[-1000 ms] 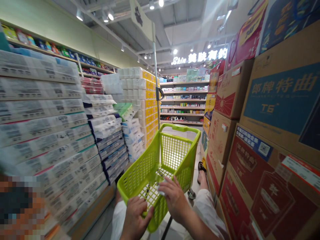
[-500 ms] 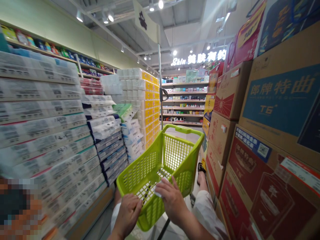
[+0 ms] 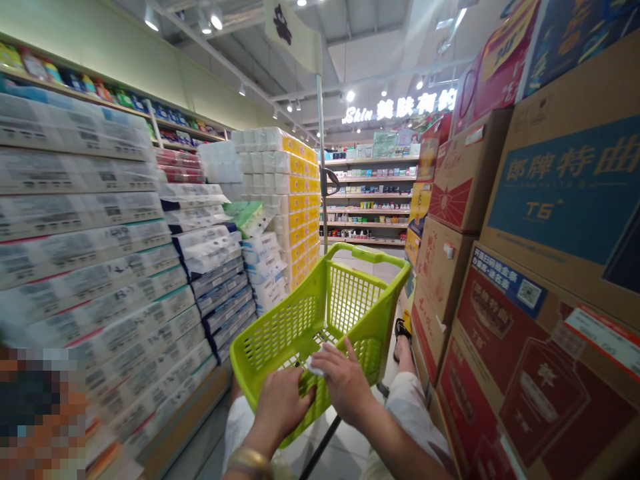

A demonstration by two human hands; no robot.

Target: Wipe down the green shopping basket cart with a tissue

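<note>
A lime-green plastic shopping cart (image 3: 280, 340) with a grid-like basket stands right in front of me. My left hand (image 3: 285, 400) is closed over its near rim, the fingers curled and the thumb toward the right. On the right-hand rim, my right hand (image 3: 345, 380) pinches a crumpled white wipe (image 3: 318, 360) against the green plastic. The index finger of that hand sticks up a little. Part of the near rim is hidden behind both hands. No goods show inside the basket.
Stacked tissue packs (image 3: 90, 227) line the left side, with yellow-and-white packs (image 3: 295, 200) farther on. Cardboard liquor boxes (image 3: 540, 360) rise close on the right. A metal pole (image 3: 321, 147) with a flag stands behind the cart. Cosmetics shelves (image 3: 370, 197) cross the far end.
My left hand has moved right and slightly up along the near rim, closer to my right hand. The right hand with the wipe has barely shifted. The view has tilted slightly.
</note>
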